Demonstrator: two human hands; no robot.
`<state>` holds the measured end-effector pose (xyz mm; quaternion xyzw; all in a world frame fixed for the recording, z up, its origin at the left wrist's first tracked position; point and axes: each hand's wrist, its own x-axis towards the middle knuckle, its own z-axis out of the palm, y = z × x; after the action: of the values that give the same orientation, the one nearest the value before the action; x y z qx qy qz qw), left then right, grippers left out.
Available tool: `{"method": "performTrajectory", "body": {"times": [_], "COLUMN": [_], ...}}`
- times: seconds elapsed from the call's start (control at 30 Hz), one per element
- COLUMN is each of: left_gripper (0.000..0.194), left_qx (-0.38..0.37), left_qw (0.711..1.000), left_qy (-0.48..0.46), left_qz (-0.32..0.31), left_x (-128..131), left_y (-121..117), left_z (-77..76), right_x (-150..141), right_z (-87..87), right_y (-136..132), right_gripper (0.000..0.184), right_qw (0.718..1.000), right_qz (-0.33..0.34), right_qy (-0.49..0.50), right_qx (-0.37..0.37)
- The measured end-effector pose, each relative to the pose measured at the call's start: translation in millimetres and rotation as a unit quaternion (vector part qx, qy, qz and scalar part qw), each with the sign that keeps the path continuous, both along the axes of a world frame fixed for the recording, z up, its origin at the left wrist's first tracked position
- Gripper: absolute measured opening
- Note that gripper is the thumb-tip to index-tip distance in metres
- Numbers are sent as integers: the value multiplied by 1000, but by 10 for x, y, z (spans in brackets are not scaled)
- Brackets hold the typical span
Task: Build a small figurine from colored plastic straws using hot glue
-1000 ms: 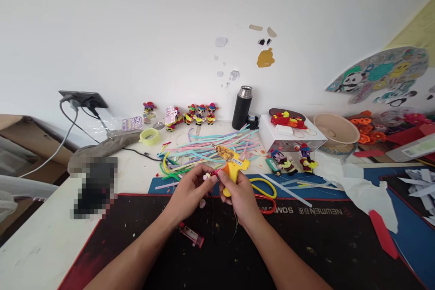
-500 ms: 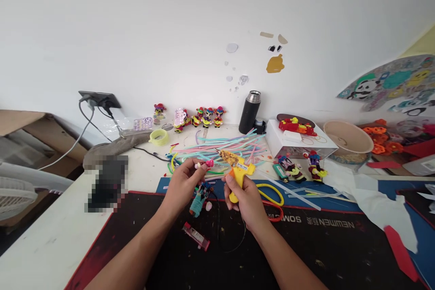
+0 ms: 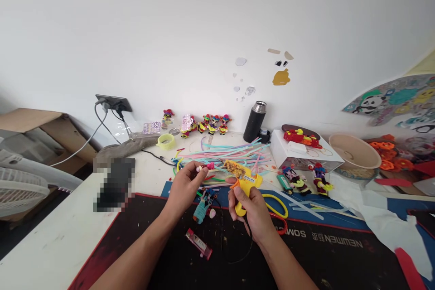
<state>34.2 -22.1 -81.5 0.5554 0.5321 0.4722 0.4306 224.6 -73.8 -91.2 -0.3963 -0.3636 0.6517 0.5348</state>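
Note:
My left hand (image 3: 183, 188) pinches a small pink pipe-cleaner piece (image 3: 206, 166) between thumb and fingers, held above the desk. Just right of it, my right hand (image 3: 250, 208) grips a yellow glue gun (image 3: 245, 182), its glue-crusted nozzle pointing left toward the pink piece. Below and between the hands a small teal-and-blue pipe-cleaner figure (image 3: 204, 203) lies on the black desk mat (image 3: 152, 244). A pink lighter (image 3: 199, 244) lies on the mat nearer to me.
Pastel pipe cleaners (image 3: 231, 152) are strewn behind the hands. Yellow-handled scissors (image 3: 277, 204), two finished figures (image 3: 307, 180), a white box (image 3: 307, 154), a bowl (image 3: 355, 154), a black flask (image 3: 254, 121), a tape roll (image 3: 166, 141) and a row of figures (image 3: 210, 123) by the wall surround them.
The hands have drawn apart; the left now holds the pink piece away from the glue gun. The teal figure has come into sight on the mat. The view has shifted left and up.

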Motion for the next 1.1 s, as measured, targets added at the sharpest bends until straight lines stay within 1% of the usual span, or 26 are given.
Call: {"method": "performTrajectory", "body": {"times": [0.1, 0.23, 0.33, 0.47, 0.67, 0.9, 1.1], "left_gripper": [35, 33, 33, 35, 32, 31, 29], "left_qx": [11, 17, 16, 18, 41, 44, 54], "left_qw": [1000, 1000, 999, 998, 992, 983, 978], "left_qy": [17, 23, 39, 62, 116, 171, 198], "left_qz": [10, 11, 12, 15, 34, 42, 48], "left_x": [-5, -9, -17, -27, -13, 21, 32], "left_y": [5, 12, 17, 12, -18, -37, -61], "left_z": [-28, -42, -51, -61, -31, 6, 37], "right_x": [-6, -18, -22, -31, -57, -73, -64], "right_z": [-17, -89, -133, -132, -113, -131, -204], "right_y": [-6, 4, 25, 37, 2, -17, -24], "right_gripper": [52, 50, 53, 61, 68, 71, 69], "right_qw": [1000, 1000, 999, 994, 981, 971, 959], "right_qz": [-2, -10, -15, -18, -30, -45, -50], "right_qy": [1, -25, -50, -105, -193, -234, -280], "right_qx": [-2, 1, 7, 4, 0, -10, 13]}}
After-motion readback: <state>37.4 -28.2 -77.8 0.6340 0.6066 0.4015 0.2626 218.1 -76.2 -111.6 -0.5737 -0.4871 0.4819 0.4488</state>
